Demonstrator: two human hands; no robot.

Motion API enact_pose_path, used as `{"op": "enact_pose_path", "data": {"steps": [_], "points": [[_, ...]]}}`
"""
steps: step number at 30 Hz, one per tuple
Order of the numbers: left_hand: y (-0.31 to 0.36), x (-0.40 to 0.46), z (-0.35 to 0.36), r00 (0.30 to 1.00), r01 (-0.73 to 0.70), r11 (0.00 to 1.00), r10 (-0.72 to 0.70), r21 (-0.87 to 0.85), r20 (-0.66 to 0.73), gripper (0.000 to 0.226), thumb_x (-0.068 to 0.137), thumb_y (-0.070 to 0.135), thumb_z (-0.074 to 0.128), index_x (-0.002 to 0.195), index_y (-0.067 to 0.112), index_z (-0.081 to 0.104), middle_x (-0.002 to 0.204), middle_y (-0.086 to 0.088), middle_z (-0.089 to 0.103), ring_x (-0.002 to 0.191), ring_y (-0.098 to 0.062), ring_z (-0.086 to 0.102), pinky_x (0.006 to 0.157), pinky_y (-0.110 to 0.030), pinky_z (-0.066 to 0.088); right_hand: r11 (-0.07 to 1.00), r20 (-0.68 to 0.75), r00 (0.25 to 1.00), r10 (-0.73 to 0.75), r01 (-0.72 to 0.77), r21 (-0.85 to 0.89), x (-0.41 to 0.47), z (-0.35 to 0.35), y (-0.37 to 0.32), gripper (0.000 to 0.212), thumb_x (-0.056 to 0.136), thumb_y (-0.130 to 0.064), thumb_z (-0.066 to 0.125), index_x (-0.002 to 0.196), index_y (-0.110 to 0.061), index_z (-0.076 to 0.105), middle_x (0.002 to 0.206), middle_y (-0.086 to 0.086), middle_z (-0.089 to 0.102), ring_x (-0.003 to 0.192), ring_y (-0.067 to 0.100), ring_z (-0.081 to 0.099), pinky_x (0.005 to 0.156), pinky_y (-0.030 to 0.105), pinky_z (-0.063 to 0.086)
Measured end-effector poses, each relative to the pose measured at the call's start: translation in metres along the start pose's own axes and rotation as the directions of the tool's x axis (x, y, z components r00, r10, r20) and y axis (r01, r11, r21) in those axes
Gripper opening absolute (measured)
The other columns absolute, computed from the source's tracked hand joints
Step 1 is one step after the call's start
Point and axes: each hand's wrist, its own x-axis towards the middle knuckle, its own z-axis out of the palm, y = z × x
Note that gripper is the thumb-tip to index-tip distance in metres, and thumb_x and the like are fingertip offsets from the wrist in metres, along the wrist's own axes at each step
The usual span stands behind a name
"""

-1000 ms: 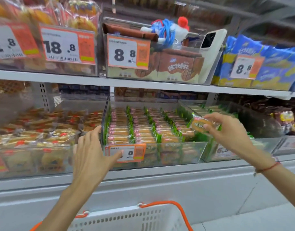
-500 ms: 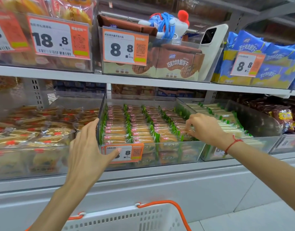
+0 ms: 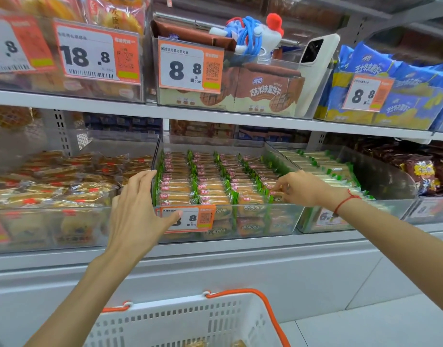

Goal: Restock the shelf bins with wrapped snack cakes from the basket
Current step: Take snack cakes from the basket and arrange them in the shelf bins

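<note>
Glossy wrapped cakes [image 3: 213, 189] in clear bin [image 3: 285, 221], right hand [image 3: 300, 187] pinching one

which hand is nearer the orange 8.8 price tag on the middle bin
Left. The left hand has its thumb touching the price tag; the right hand is off to the tag's right, in the bin.
</note>
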Motion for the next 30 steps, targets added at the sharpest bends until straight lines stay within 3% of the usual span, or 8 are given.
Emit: {"op": "enact_pose_path", "data": {"steps": [4, 7, 9, 12, 16, 22, 28, 30], "points": [[0.0, -0.01, -0.01, 0.999, -0.035, 0.998, 0.033, -0.048, -0.043, 0.092, 0.067, 0.04, 0.084, 0.142, 0.019, 0.036, 0.145, 0.0, 0.038, 0.131, -0.022, 0.038, 0.106, -0.045, 0.031, 0.992, -0.235, 0.972, 0.031, -0.002, 0.123, -0.027, 0.004, -0.011, 0.035, 0.091, -0.022, 0.06, 0.126, -0.023, 0.058, 0.116, -0.002, 0.064, 0.097, 0.016, 0.06, 0.076, 0.028, 0.046], [-0.002, -0.032, -0.014, 0.987, -0.112, 0.984, 0.095, -0.139, -0.127, 0.073, 0.071, 0.03, 0.082, 0.134, 0.02, 0.046, 0.135, 0.001, 0.047, 0.123, -0.022, 0.045, 0.098, -0.044, 0.038, 0.946, -0.423, 0.904, 0.051, 0.091, 0.31, -0.061, 0.019, -0.03, 0.03, 0.086, -0.021, 0.067, 0.116, -0.026, 0.063, 0.098, -0.011, 0.062, 0.085, 0.01, 0.058, 0.074, 0.032, 0.05], [-0.003, -0.052, -0.012, 0.98, -0.145, 0.972, 0.116, -0.183, -0.16, 0.056, 0.077, 0.025, 0.077, 0.126, 0.023, 0.052, 0.125, 0.008, 0.05, 0.115, -0.017, 0.048, 0.088, -0.038, 0.041, 0.901, -0.428, 0.904, 0.013, 0.175, 0.396, -0.082, 0.033, -0.046, 0.027, 0.083, -0.017, 0.07, 0.108, -0.025, 0.066, 0.089, -0.014, 0.061, 0.079, 0.008, 0.059, 0.069, 0.032, 0.052], [-0.009, -0.081, 0.001, 0.992, -0.102, 0.966, 0.083, -0.237, -0.09, 0.037, 0.082, 0.023, 0.071, 0.115, 0.033, 0.057, 0.106, 0.018, 0.052, 0.099, -0.006, 0.05, 0.078, -0.029, 0.04, 0.888, -0.229, 0.971, -0.071, 0.166, 0.429, -0.098, 0.063, -0.07, 0.024, 0.084, -0.024, 0.07, 0.107, -0.029, 0.065, 0.088, -0.017, 0.06, 0.079, 0.005, 0.059, 0.07, 0.03, 0.052], [-0.028, -0.114, 0.024, 0.978, 0.047, 0.98, -0.006, -0.192, 0.209, 0.023, 0.087, 0.03, 0.064, 0.104, 0.044, 0.056, 0.096, 0.024, 0.059, 0.089, 0.0, 0.056, 0.072, -0.026, 0.045, 0.909, 0.149, 0.967, -0.205, 0.132, 0.396, -0.098, 0.12, -0.095, 0.022, 0.086, -0.031, 0.064, 0.108, -0.031, 0.062, 0.09, -0.017, 0.06, 0.082, 0.007, 0.059, 0.078, 0.028, 0.049], [-0.081, -0.157, 0.073, 0.713, 0.065, 0.986, -0.154, 0.155, 0.684, 0.025, 0.094, 0.036, 0.053, 0.119, 0.036, 0.056, 0.112, 0.02, 0.059, 0.102, -0.005, 0.057, 0.078, -0.025, 0.043, 0.956, 0.543, 0.791, -0.281, 0.277, 0.091, -0.1, 0.212, -0.122, 0.031, 0.093, -0.022, 0.052, 0.123, -0.02, 0.057, 0.123, 0.005, 0.059, 0.114, 0.024, 0.054, 0.085, 0.029, 0.04], [-0.141, -0.229, 0.115, 0.386, 0.006, 0.958, -0.268, 0.288, 0.883, 0.022, 0.094, 0.032, 0.053, 0.115, 0.03, 0.059, 0.118, 0.006, 0.062, 0.107, -0.015, 0.06, 0.088, -0.03, 0.048, 0.91, 0.571, 0.766, -0.297, 0.408, -0.075, -0.108, 0.296, -0.15, 0.029, 0.094, -0.006, 0.044, 0.12, -0.009, 0.056, 0.121, 0.011, 0.056, 0.113, 0.028, 0.052, 0.086, 0.036, 0.044], [-0.156, -0.254, 0.125, 0.337, -0.007, 0.952, -0.284, 0.305, 0.897, 0.024, 0.092, 0.034, 0.054, 0.114, 0.027, 0.06, 0.115, 0.001, 0.063, 0.112, -0.02, 0.058, 0.091, -0.034, 0.049, 0.895, 0.576, 0.751, -0.322, 0.439, -0.072, -0.113, 0.32, -0.162, 0.034, 0.094, -0.008, 0.043, 0.127, -0.01, 0.052, 0.124, 0.011, 0.052, 0.116, 0.028, 0.048, 0.088, 0.038, 0.043]]}}
